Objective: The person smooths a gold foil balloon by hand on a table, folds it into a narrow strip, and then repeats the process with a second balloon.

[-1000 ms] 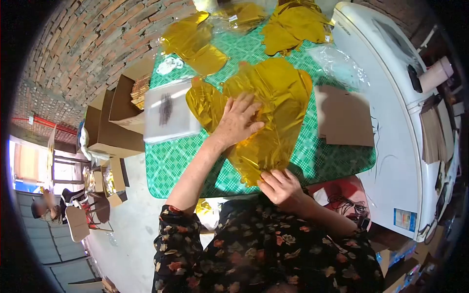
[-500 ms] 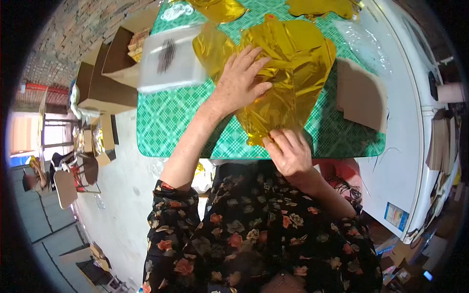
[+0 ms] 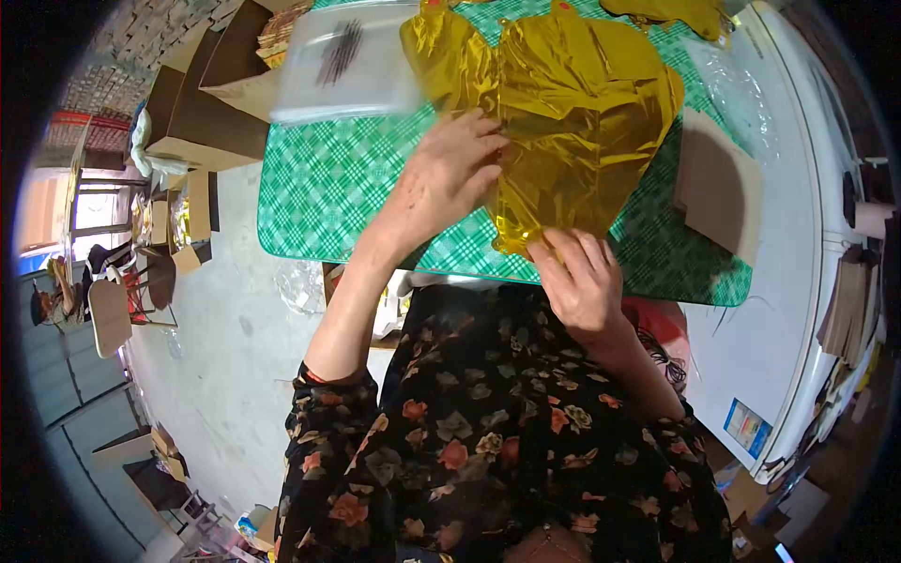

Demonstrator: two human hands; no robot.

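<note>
A large gold foil sheet [image 3: 591, 122], creased and shiny, lies flat on the green checked tablecloth [image 3: 328, 202]. My left hand [image 3: 446, 174] rests at the foil's left edge, its fingers bent and a little apart, with nothing gripped. At the foil's narrow near end, my right hand [image 3: 577, 277] pinches the edge between thumb and fingers. Clear plastic bags [image 3: 347, 61] with a dark printed patch lie behind and left of my left hand.
Open cardboard boxes [image 3: 221, 89] stand left of the table. Brown cardboard [image 3: 721, 183] and clear plastic film [image 3: 737, 89] lie at the right, beside a white appliance [image 3: 798, 310]. More gold foil [image 3: 671, 11] is at the far edge. A chair [image 3: 111, 314] stands far left.
The view has shifted. My left hand has slid off the foil's middle towards its left edge, and the foil's left part lies more spread out. My right hand keeps its hold on the near end.
</note>
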